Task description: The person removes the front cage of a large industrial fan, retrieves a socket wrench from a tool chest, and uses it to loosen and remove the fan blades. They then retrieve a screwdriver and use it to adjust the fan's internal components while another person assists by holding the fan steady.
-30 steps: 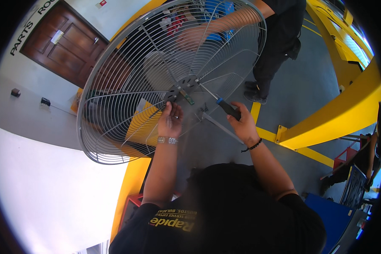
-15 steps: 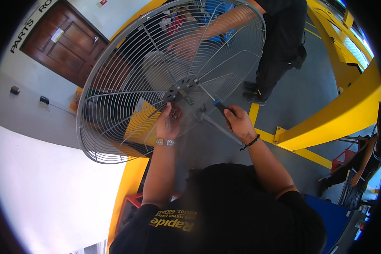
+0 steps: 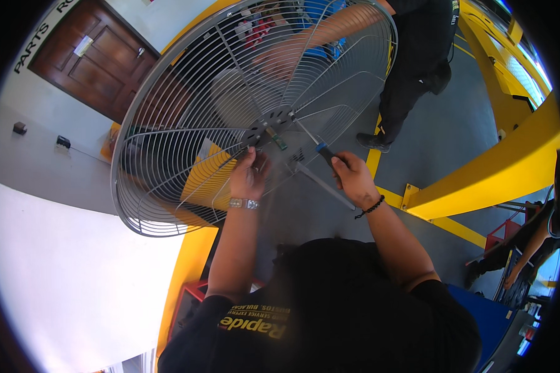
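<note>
A large round wire fan guard (image 3: pixel 219 39) stands tilted in front of me, with a dark slotted hub plate (image 3: pixel 269 124) at its middle. My right hand (image 3: pixel 353 179) is closed round the black and blue handle of a screwdriver (image 3: pixel 325 153), whose shaft reaches up to the hub's right edge. My left hand (image 3: pixel 247 179) is just below the hub, thumb raised and fingers loosely apart; some of its fingers are blurred. A short shaft with a greenish end (image 3: pixel 280 142) sticks out from the hub. Past the wires shows a co-worker's hand (image 3: pixel 279 59).
The co-worker, in dark trousers (image 3: pixel 407 93), stands across the guard. A yellow lift post (image 3: pixel 498 168) rises at the right above yellow floor lines (image 3: pixel 457 231). Another person's arm (image 3: pixel 532 252) is at far right, near a blue panel (image 3: pixel 482 320). A brown door (image 3: pixel 93 59) is upper left.
The guard's upper part has shifted slightly right in view. The screwdriver stays at the hub, with my hands nearly in place. At far right, the other person's arm has moved down and left.
</note>
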The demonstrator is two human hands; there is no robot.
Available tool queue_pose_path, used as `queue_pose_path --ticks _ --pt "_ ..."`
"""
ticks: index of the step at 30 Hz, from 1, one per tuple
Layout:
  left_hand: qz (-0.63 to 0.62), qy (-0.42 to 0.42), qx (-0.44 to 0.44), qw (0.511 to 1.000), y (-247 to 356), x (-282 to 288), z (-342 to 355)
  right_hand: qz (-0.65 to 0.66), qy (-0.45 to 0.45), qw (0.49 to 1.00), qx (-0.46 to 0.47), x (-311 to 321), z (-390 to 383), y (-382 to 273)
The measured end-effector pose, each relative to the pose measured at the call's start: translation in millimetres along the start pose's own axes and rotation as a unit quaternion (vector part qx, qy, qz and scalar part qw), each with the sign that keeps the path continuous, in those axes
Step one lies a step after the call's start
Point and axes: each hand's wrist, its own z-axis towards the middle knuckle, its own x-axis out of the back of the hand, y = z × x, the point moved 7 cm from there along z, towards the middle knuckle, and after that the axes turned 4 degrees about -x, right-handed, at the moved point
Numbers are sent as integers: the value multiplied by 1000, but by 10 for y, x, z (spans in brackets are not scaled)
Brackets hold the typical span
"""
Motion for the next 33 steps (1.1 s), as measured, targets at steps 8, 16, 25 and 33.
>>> queue_pose_path --ticks 8,16,25,33 --pt "-47 -29 -2 998 -57 -98 -62 -11 -1 1000 1 6 13 -22" --pt "-101 -36 -1 994 -111 -44 13 22 0 1000 5 -26 4 19" --pt "-134 -11 36 990 -69 -84 -56 25 2 1000 -1 -44 7 31" --pt "-203 -48 23 978 -119 -116 -26 -2 0 1000 1 -29 -3 6"
